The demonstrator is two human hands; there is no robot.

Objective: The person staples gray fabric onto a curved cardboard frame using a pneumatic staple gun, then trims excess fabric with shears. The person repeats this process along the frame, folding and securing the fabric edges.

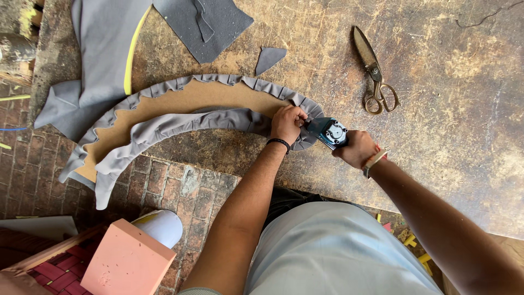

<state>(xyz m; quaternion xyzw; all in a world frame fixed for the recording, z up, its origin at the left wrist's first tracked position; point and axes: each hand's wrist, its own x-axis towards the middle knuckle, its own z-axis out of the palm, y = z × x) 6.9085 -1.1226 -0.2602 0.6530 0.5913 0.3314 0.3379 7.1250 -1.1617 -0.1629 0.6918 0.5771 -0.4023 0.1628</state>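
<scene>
The head camera looks straight down on a worn, stained wooden worktable [436, 125]. On it lies a curved board [180, 104], tan and arch-shaped, with grey fabric [164, 127] wrapped over its edges. Along the outer rim the fabric is gathered into small, even pleats; along the inner rim it lies in a looser rolled band that trails off the table's edge at the lower left. The arch runs from the table's left edge to its right end near the middle of the table, where both hands meet.

The left hand [287, 123] is pressed down on that right end, fingers curled and pinching the folded fabric against the board. The right hand [357, 148] is closed around the grip of a blue and black staple gun [329, 131], whose nose touches the fabric just beside the left fingers.

A pair of old metal scissors [374, 71] lies shut, well apart to the upper right. More grey fabric pieces [103, 49] lie at the upper left, one with a yellow edge, and a small grey scrap [269, 58] sits just above the arch. A pink foam block [126, 261] stands on the brick floor [180, 180] below.
</scene>
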